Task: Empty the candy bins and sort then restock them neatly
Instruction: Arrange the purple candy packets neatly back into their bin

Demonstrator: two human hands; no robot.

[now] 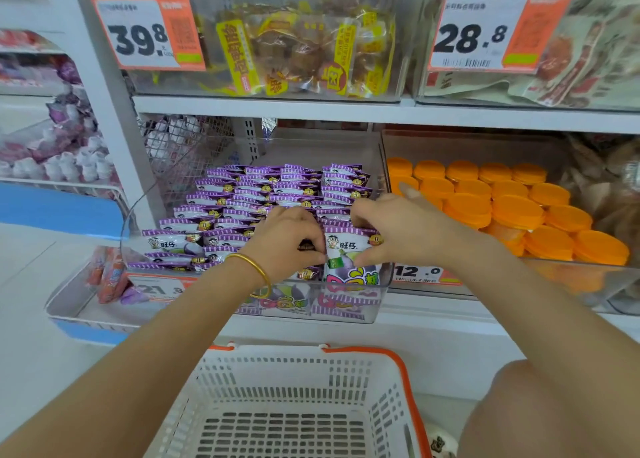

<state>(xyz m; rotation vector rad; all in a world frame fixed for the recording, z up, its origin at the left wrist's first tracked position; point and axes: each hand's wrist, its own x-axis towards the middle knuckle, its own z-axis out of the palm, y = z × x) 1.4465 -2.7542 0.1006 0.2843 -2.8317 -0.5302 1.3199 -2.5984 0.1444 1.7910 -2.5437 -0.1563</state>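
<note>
A clear plastic bin (346,314) on the middle shelf holds several rows of purple-and-white candy packets (263,187), stacked flat on the left and upright on the right. My left hand (287,239), with a gold bangle on the wrist, and my right hand (394,229) meet at the bin's front right. Both pinch the top of one upright purple candy packet (349,253) at the front of the right row. The packet's lower part sits behind the bin's front wall.
An empty white basket with an orange rim (291,398) stands below the shelf in front of me. A neighbouring bin to the right holds orange-lidded cups (512,208). Bins of snack bags (304,52) fill the shelf above. My knee (554,409) is at the lower right.
</note>
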